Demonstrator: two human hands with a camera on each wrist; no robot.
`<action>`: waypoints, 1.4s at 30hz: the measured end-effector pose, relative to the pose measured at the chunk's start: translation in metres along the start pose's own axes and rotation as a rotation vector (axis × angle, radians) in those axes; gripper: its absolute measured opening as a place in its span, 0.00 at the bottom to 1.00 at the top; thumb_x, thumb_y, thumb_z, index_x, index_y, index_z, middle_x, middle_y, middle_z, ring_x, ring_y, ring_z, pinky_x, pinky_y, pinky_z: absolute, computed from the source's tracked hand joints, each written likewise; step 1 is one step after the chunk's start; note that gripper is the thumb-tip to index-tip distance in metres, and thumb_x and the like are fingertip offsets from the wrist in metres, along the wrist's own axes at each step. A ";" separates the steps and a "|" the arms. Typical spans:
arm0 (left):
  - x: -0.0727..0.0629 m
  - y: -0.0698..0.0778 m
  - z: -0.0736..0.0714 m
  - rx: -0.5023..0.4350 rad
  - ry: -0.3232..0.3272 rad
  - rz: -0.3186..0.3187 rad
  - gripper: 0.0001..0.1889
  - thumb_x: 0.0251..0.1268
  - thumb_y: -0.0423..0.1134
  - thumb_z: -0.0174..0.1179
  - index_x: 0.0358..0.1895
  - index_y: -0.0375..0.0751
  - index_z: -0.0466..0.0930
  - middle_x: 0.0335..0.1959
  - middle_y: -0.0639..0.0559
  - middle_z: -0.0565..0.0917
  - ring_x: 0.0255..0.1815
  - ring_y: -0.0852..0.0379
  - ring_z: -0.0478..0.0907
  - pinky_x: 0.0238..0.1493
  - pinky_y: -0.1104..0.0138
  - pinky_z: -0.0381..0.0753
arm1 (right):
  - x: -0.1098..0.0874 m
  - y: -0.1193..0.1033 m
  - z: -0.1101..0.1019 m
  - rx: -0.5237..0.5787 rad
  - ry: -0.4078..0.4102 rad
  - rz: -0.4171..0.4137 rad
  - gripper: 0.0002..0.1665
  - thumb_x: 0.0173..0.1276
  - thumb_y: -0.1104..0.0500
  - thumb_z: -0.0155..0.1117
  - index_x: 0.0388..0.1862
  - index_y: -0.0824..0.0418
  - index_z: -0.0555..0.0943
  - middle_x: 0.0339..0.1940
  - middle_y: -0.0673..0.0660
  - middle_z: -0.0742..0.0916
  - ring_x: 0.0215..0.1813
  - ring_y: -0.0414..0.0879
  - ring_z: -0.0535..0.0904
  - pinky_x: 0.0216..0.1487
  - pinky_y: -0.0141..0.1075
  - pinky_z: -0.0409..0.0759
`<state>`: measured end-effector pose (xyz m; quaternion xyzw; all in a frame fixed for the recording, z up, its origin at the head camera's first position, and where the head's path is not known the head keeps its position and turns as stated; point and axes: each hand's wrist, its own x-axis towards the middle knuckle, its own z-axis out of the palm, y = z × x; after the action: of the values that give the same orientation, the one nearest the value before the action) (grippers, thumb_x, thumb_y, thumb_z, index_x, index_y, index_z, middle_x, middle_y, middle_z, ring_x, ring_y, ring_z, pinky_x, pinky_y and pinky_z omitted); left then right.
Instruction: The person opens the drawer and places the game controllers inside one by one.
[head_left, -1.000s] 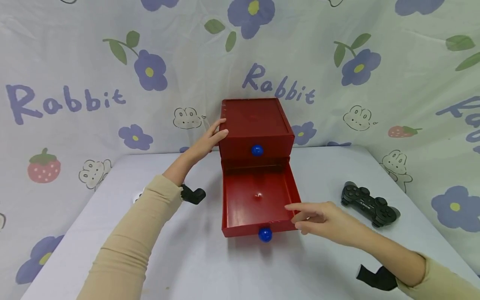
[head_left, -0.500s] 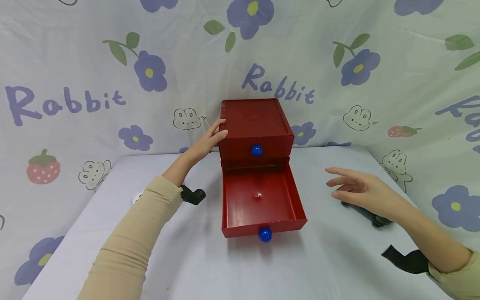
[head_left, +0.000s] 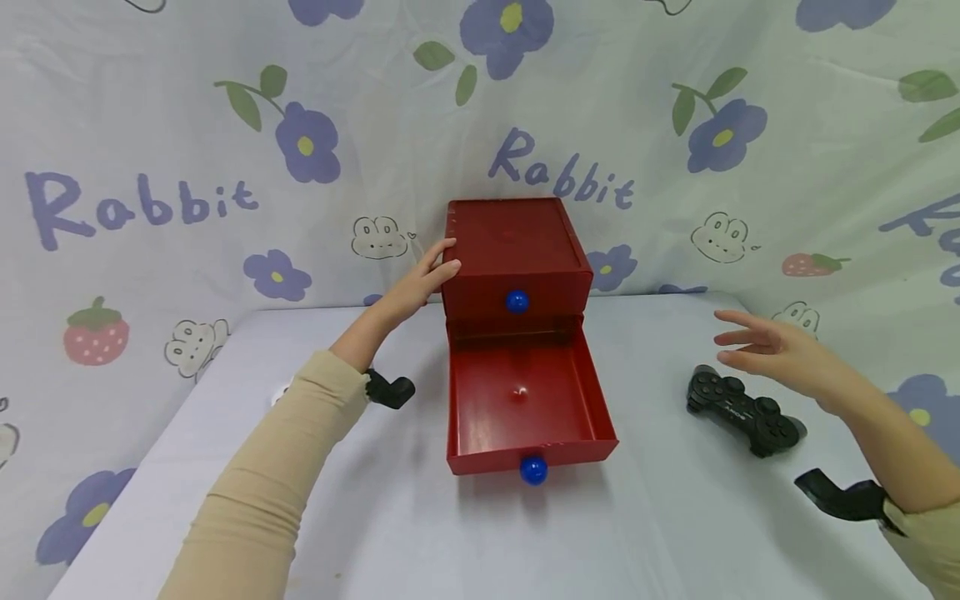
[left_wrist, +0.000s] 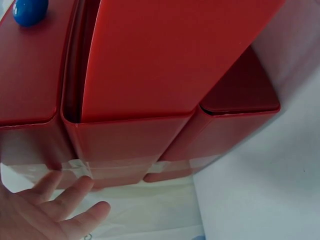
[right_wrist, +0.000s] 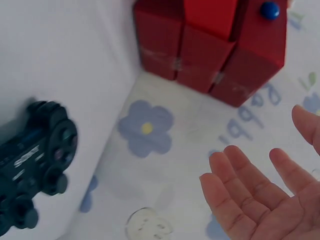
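Note:
A red two-drawer box [head_left: 515, 250] stands at the back middle of the table. Its lower drawer [head_left: 525, 404] is pulled out and holds nothing; each drawer front has a blue knob [head_left: 533, 470]. My left hand [head_left: 422, 278] rests flat against the box's left side with straight fingers; the left wrist view shows the box [left_wrist: 150, 85] close up and my left hand [left_wrist: 50, 212]. My right hand [head_left: 757, 350] hovers open above a black game controller [head_left: 742, 410], not touching it. In the right wrist view the controller [right_wrist: 32, 165] lies left of my open right hand [right_wrist: 265, 200].
A flower-and-rabbit printed cloth [head_left: 187, 167] hangs behind the table and on the right. The white table [head_left: 375, 517] has bare room in front of the drawer and on the left. Black wrist straps [head_left: 388, 388] show on both arms.
My right hand has left the drawer's right front corner and moved right and up, now above the controller. The left hand and box have stayed put.

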<state>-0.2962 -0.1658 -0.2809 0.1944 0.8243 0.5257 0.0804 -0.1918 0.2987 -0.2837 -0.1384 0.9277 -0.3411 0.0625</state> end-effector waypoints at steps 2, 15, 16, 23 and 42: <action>0.000 0.000 0.000 -0.008 -0.002 0.006 0.31 0.69 0.51 0.38 0.72 0.55 0.41 0.66 0.38 0.60 0.67 0.42 0.59 0.62 0.45 0.57 | 0.002 0.007 -0.001 -0.001 -0.007 0.014 0.37 0.68 0.53 0.55 0.71 0.63 0.54 0.58 0.70 0.75 0.41 0.26 0.76 0.48 0.54 0.74; -0.001 0.002 0.000 -0.012 0.005 -0.043 0.31 0.68 0.51 0.38 0.72 0.59 0.40 0.71 0.42 0.53 0.69 0.38 0.52 0.61 0.37 0.51 | 0.013 0.054 0.006 -0.092 -0.049 -0.001 0.39 0.66 0.53 0.57 0.69 0.68 0.54 0.58 0.75 0.72 0.54 0.68 0.72 0.44 0.59 0.73; -0.001 0.002 0.000 -0.010 0.007 -0.046 0.31 0.68 0.52 0.38 0.72 0.60 0.40 0.71 0.42 0.53 0.69 0.38 0.53 0.61 0.37 0.51 | 0.014 0.059 0.007 -0.091 -0.057 0.007 0.39 0.66 0.53 0.57 0.69 0.68 0.54 0.58 0.75 0.72 0.55 0.69 0.71 0.44 0.58 0.73; -0.001 0.000 0.000 0.003 0.007 -0.019 0.31 0.68 0.53 0.39 0.72 0.58 0.41 0.70 0.40 0.55 0.70 0.42 0.53 0.63 0.41 0.53 | 0.017 0.086 0.017 -0.088 -0.121 0.054 0.43 0.65 0.50 0.57 0.70 0.69 0.51 0.61 0.78 0.65 0.58 0.74 0.63 0.47 0.62 0.69; 0.003 -0.002 0.001 -0.036 0.004 0.023 0.31 0.69 0.49 0.40 0.72 0.52 0.41 0.66 0.38 0.61 0.69 0.46 0.56 0.66 0.51 0.57 | 0.018 0.127 0.046 -0.177 -0.176 0.121 0.54 0.57 0.48 0.65 0.70 0.68 0.46 0.59 0.86 0.60 0.56 0.81 0.58 0.43 0.68 0.65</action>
<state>-0.2989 -0.1647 -0.2832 0.2014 0.8125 0.5418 0.0761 -0.2259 0.3573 -0.4016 -0.1166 0.9518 -0.2399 0.1515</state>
